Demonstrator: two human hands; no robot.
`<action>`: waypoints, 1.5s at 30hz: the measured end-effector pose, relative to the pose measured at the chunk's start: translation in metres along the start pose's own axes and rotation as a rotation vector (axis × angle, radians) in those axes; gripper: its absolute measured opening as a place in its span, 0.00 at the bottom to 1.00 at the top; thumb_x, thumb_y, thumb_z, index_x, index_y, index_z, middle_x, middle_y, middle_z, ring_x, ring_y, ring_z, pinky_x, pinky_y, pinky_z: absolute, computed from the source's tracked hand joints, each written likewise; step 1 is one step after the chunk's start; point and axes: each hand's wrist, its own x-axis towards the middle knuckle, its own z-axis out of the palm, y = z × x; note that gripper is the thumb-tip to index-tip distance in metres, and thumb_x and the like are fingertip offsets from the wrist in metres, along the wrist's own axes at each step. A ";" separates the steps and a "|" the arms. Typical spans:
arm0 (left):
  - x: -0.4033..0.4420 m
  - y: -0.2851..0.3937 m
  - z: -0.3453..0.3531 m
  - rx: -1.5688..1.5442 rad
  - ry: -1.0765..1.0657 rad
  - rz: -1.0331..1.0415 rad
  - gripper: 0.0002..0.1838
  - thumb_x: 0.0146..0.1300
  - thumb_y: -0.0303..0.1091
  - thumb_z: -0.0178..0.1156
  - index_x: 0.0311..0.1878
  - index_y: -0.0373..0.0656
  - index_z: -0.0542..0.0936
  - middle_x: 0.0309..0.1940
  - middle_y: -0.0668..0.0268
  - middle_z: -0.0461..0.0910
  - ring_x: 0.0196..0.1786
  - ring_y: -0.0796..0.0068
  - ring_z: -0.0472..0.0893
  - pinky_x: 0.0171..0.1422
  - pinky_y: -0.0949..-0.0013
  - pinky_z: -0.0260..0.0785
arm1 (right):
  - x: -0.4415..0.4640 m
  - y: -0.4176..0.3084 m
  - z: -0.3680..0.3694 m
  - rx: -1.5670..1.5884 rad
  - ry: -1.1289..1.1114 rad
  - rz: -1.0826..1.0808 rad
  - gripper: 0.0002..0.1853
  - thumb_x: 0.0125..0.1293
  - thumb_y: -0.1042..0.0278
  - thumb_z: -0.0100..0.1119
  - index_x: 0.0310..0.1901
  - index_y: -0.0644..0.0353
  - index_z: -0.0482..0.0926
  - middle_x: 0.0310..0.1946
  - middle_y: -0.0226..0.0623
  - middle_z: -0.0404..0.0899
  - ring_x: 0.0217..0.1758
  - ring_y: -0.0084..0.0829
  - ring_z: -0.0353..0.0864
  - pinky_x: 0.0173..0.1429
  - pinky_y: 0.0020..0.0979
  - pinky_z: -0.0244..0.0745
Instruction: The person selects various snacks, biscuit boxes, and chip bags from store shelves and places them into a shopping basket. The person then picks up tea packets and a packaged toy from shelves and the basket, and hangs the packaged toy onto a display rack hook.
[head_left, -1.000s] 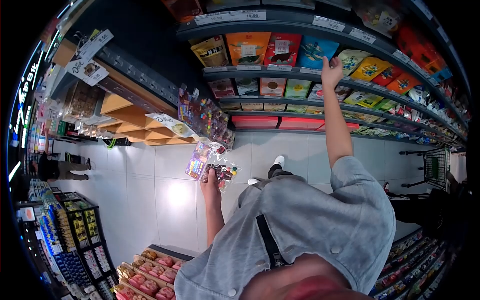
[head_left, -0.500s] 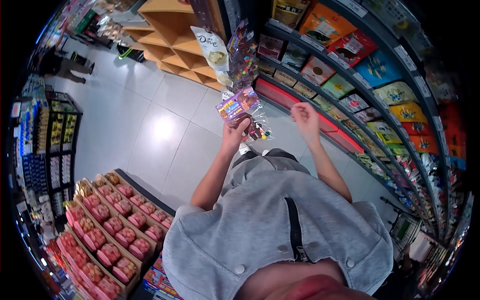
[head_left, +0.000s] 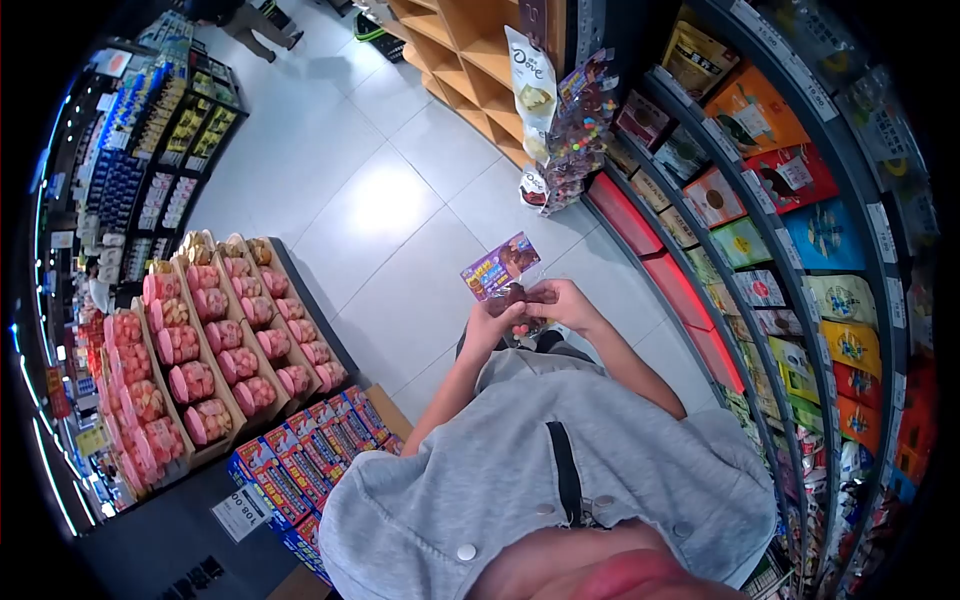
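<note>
A clear candy bag (head_left: pixel 502 266) with a purple printed header card is in front of my waist. Dark brown pieces and a few coloured balls show through its plastic. My left hand (head_left: pixel 492 325) is closed on its left side, thumb on top. My right hand (head_left: pixel 566 304) pinches the right side of the same bag, its fingers close to the left thumb. The two hands cover much of the lower part. Similar bags (head_left: pixel 585 120) hang on the rack end beyond, beside a white Dove bag (head_left: pixel 532 80).
Shelves of colourful snack packets (head_left: pixel 765 110) rise along my right. To the left stands a tiered display with pink-lidded jars (head_left: pixel 208 420), and blue-red boxes (head_left: pixel 290 470) sit nearer me. Wooden shelving (head_left: pixel 470 60) is ahead. Another person's legs (head_left: pixel 250 35) show at the far top left.
My right hand has come in from the right and now grips the bag together with my left hand. The bag is lower, nearer my body. The view has turned left.
</note>
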 end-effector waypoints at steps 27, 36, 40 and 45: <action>0.146 0.237 0.044 0.049 -0.457 0.750 0.17 0.59 0.26 0.66 0.51 0.35 0.77 0.40 0.64 0.83 0.38 0.80 0.83 0.33 0.78 0.76 | 0.030 -0.254 0.005 -0.024 0.572 -0.778 0.15 0.62 0.69 0.67 0.48 0.64 0.79 0.43 0.34 0.83 0.44 0.22 0.81 0.52 0.27 0.75; 0.213 0.286 0.081 0.174 -0.387 0.789 0.25 0.61 0.32 0.66 0.58 0.35 0.69 0.49 0.59 0.77 0.47 0.76 0.78 0.50 0.72 0.73 | 0.041 -0.320 -0.091 0.006 0.460 -0.851 0.14 0.65 0.67 0.64 0.48 0.64 0.78 0.41 0.33 0.83 0.43 0.21 0.82 0.50 0.24 0.77; 0.225 0.325 0.109 0.208 -0.090 0.908 0.21 0.67 0.36 0.58 0.59 0.36 0.70 0.49 0.58 0.78 0.50 0.74 0.77 0.54 0.70 0.71 | 0.053 -0.356 -0.136 -0.031 0.377 -0.853 0.16 0.64 0.66 0.64 0.50 0.63 0.75 0.39 0.32 0.83 0.42 0.21 0.83 0.49 0.24 0.77; 0.233 0.340 0.130 0.276 0.056 1.010 0.19 0.71 0.38 0.52 0.59 0.35 0.72 0.48 0.59 0.79 0.51 0.74 0.77 0.55 0.72 0.69 | 0.063 -0.388 -0.163 -0.148 0.256 -0.822 0.15 0.64 0.63 0.64 0.47 0.63 0.76 0.36 0.33 0.84 0.41 0.21 0.84 0.48 0.23 0.78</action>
